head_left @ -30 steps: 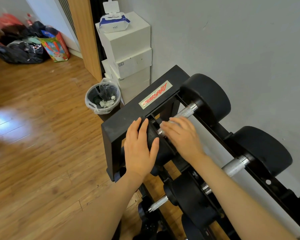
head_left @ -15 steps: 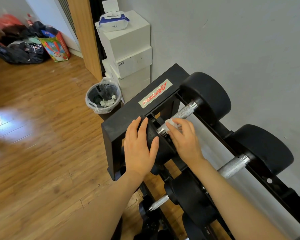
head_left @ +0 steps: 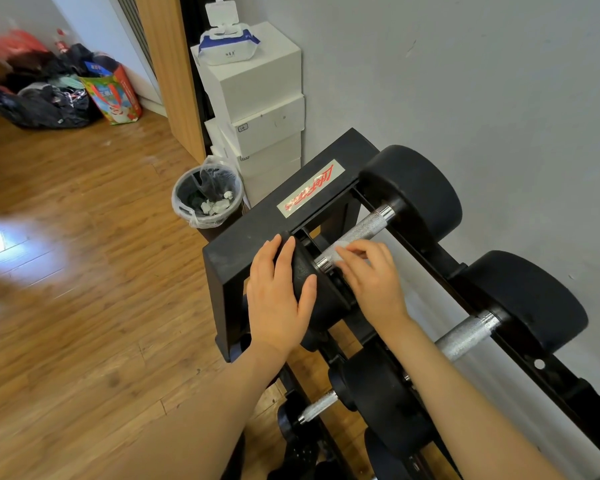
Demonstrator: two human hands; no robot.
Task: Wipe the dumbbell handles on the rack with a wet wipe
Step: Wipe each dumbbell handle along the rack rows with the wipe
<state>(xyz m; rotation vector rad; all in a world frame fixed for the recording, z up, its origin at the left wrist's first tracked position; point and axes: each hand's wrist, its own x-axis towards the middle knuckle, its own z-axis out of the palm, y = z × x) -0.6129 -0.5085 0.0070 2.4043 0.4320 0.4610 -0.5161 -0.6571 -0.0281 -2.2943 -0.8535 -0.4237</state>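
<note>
At 11 o'clock from the rack (head_left: 257, 247), a lined bin (head_left: 207, 195) with crumpled white scraps inside; behind it 1 stack of white boxes (head_left: 257, 109) topped by an open pack of wipes (head_left: 227, 46). Far off at 10 o'clock, bags (head_left: 66, 88) heaped on the wood floor (head_left: 66, 271).

Left hand (head_left: 279, 296) laid flat, fingers straight and slightly spread, over the near black head (head_left: 321, 296) of the top dumbbell, thumb down its side. Right hand (head_left: 371, 275) at 3 o'clock of it, fingers curled and pressing a white wet wipe (head_left: 343, 245) onto the knurled handle (head_left: 361, 233); bare metal showing toward 1 o'clock of the fingertips.

Most of the wipe hidden under the fingers. Second handle (head_left: 465, 336) partly covered by the right forearm. Lower dumbbells cut off at the bottom edge.
</note>
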